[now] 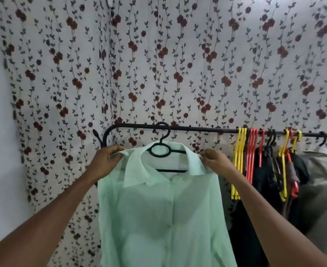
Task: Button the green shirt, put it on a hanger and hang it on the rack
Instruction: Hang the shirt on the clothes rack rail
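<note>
Head view: green shirt, buttoned, sits on black hanger, hook over rack. My left hand and right hand pinch its shoulders. Final step; next, I judge, release after straightening.

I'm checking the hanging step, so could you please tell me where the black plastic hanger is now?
The black plastic hanger sits inside the pale green shirt's collar, hooked over the black metal rack rail near its left end.
</note>
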